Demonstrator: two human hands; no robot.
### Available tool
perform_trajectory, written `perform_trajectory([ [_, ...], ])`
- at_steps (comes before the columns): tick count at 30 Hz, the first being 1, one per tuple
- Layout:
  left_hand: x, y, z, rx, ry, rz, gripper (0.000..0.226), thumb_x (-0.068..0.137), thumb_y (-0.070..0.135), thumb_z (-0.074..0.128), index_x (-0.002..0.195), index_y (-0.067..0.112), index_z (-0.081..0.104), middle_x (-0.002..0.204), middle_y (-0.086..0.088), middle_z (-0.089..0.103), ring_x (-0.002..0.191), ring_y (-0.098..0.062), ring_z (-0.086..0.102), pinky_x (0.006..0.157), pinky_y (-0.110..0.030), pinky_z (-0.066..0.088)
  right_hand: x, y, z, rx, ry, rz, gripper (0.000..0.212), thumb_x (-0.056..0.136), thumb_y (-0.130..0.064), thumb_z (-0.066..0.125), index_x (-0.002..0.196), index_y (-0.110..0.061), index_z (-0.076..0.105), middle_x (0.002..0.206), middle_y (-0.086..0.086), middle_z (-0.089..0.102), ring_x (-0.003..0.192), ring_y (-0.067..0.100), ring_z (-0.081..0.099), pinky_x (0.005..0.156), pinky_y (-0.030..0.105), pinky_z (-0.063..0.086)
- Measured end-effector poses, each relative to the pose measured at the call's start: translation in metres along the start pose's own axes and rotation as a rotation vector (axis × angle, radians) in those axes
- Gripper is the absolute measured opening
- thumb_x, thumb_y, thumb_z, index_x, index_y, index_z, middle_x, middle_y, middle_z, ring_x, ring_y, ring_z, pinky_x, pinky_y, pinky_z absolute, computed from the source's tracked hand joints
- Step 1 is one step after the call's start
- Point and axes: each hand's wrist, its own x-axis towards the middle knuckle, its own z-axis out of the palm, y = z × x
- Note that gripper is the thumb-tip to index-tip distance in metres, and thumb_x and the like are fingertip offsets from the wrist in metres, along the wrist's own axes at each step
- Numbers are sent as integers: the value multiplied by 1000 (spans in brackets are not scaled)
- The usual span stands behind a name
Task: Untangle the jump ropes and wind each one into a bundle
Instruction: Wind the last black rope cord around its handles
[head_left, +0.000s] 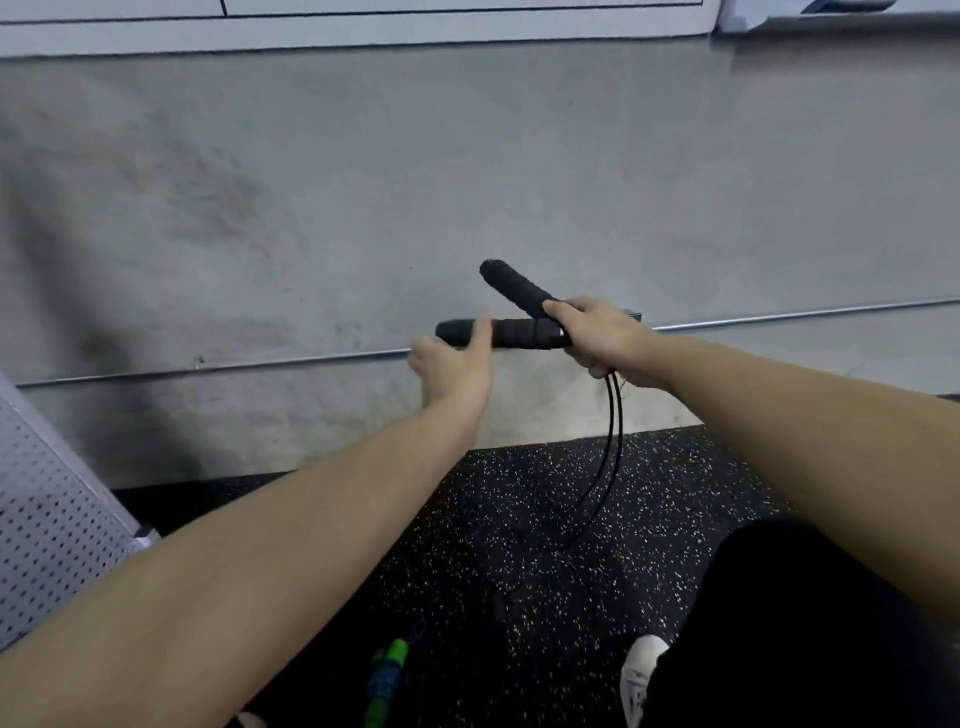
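Head view: right hand (605, 338) is clamped round the cord ends of both black handles (511, 332), which cross in a V, so the black rope (613, 447) hangs in a doubled loop down to the speckled floor (519, 519), likely ready for winding; left hand (452, 366), fingers loose, reaches to the lower handle, seemingly to steady it; a green-handled rope (389, 670) waits by the shoe (641, 675).
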Motion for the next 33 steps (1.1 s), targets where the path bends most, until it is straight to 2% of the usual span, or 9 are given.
perform_trajectory([
  [3, 0, -10, -20, 226, 201, 550, 70, 76, 59, 78, 115, 14, 40, 121, -1, 39, 116, -26, 44, 101, -41, 39, 1, -2, -8, -48, -35, -6, 30, 104, -42, 41, 92, -18, 55, 61, -3, 38, 44, 10, 30, 41, 22, 22],
  [7, 9, -17, -25, 817, -179, 870, 125, 63, 70, 83, 159, 27, 16, 167, 0, 16, 156, -21, 8, 124, -48, 4, 0, -5, -4, -79, -233, 31, 32, 102, -43, 44, 83, -18, 50, 57, -5, 37, 44, 10, 29, 42, 25, 21],
  [9, 17, -16, -20, 935, -308, 889, 128, 70, 65, 82, 162, 30, 1, 166, 0, 26, 154, -22, 19, 125, -52, 8, 0, -6, 3, -104, -311, 33, 33, 102, -43, 44, 82, -17, 50, 55, -5, 36, 47, 11, 28, 44, 25, 22],
  [12, 31, -17, -12, 1003, -407, 751, 92, 86, 45, 74, 159, 33, 19, 132, 3, 64, 126, -24, 58, 107, -43, 41, 6, -1, 12, -90, -308, 19, 28, 103, -39, 42, 98, -16, 57, 58, -3, 38, 47, 11, 30, 42, 24, 24],
  [14, 39, -22, -10, 1025, -411, 693, 36, 91, 34, 67, 125, 26, 58, 96, 5, 69, 97, -25, 67, 69, -31, 45, 13, 8, 17, -54, -244, -1, 28, 103, -44, 44, 112, -22, 57, 60, -3, 42, 45, 9, 36, 40, 23, 29],
  [16, 47, -28, -12, 918, -447, 610, 6, 90, 25, 64, 91, 22, 59, 79, 2, 66, 80, -26, 68, 57, -30, 42, 20, 19, 20, -9, -200, -2, 34, 102, -52, 45, 117, -23, 53, 59, -3, 43, 45, 9, 38, 41, 23, 33],
  [21, 75, -51, -26, 129, -431, 18, 18, 96, 19, 65, 113, 18, 60, 89, -3, 75, 73, -21, 72, 81, -39, 60, 28, 47, 23, 79, -265, 46, 48, 101, -58, 40, 96, -13, 57, 55, -2, 39, 52, 18, 46, 67, 38, 58],
  [26, 91, -63, -43, -272, -334, -259, 17, 97, 18, 65, 111, 11, 59, 79, -6, 63, 69, -22, 66, 81, -46, 62, 25, 79, 20, -140, -484, 87, 34, 107, -40, 39, 95, -13, 57, 77, 3, 56, 75, 16, 60, 84, 39, 51],
  [33, 84, -70, -44, -314, -524, -297, 22, 90, 20, 73, 104, 12, 58, 71, 0, 61, 64, -17, 60, 71, -36, 55, 58, 16, 1, -167, 136, -201, 25, 102, -34, 49, 98, -20, 70, 70, -1, 44, 59, 14, 42, 53, 27, 41],
])
